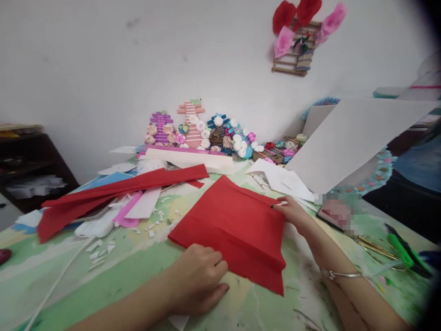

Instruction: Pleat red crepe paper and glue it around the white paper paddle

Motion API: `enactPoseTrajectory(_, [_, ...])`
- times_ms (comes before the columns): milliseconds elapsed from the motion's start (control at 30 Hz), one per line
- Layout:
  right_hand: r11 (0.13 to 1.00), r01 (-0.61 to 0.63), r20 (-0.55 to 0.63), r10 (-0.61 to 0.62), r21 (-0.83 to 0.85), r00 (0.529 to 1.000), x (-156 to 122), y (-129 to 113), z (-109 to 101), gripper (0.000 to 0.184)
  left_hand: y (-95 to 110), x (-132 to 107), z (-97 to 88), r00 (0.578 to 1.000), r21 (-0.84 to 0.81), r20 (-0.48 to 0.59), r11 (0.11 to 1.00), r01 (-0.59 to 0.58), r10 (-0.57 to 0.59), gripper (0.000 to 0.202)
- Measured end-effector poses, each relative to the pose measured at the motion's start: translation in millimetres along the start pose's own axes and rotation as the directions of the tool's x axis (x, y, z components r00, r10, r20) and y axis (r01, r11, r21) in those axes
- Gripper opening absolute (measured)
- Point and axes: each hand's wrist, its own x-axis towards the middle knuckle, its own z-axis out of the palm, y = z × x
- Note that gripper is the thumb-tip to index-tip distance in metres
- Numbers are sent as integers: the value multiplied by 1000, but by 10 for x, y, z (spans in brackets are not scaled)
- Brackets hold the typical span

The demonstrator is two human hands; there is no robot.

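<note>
A folded sheet of red crepe paper (225,220) lies on the table in front of me, with crease lines across it and a loose flap at its near right corner. My left hand (198,278) is closed at the near edge of this paper, fingers curled; what lies under them is hidden. At the right edge, my right hand (289,212) pinches the paper, its thumb on top and the other fingers partly out of sight. A longer strip of red crepe paper (127,186) rests to the left, over other materials.
White scraps (99,253) lie about a white power strip (98,223) with a cord. White sheets (284,179) and a large white board (358,142) stand right of centre. Gold scissors (375,248) and a green-handled cutter (399,248) lie far right. Craft pieces (193,126) line the wall.
</note>
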Motion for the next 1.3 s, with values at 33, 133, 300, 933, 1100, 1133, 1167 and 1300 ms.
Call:
enactPoseTrajectory(33, [999, -1, 5, 0, 50, 1000, 1, -1, -5, 38, -18, -2, 5, 1000, 26, 16, 999, 24, -24, 16])
enactPoseTrajectory(133, [977, -16, 75, 0, 214, 997, 6, -2, -30, 39, -103, -6, -74, 978, 76, 141, 986, 147, -156, 22])
enactPoseTrajectory(300, [919, 16, 116, -67, 393, 991, -23, -31, -33, 37, -174, -77, -292, 819, 152, 352, 891, 427, -453, 50])
enactPoseTrajectory(933, [882, 67, -28, -61, 466, 998, 35, 15, 91, 29, 133, -471, -221, 589, 40, 180, 604, 796, -788, 44])
enactPoseTrajectory(1100, [857, -116, 181, 27, 502, 983, -36, -32, 114, 45, 122, -501, -201, 589, 5, 157, 597, 802, -793, 45])
enactPoseTrajectory(1133, [844, -127, 200, 24, 521, 979, -37, -26, 123, 47, 114, -504, -205, 587, 5, 159, 595, 804, -794, 46])
enactPoseTrajectory(1167, [829, -126, 204, 15, 544, 979, -33, -16, 132, 50, 105, -504, -210, 584, 9, 161, 593, 805, -796, 46])
enactPoseTrajectory(1300, [773, -95, 165, -12, 628, 986, 4, 26, 156, 47, 55, -492, -229, 574, 30, 168, 586, 810, -802, 48])
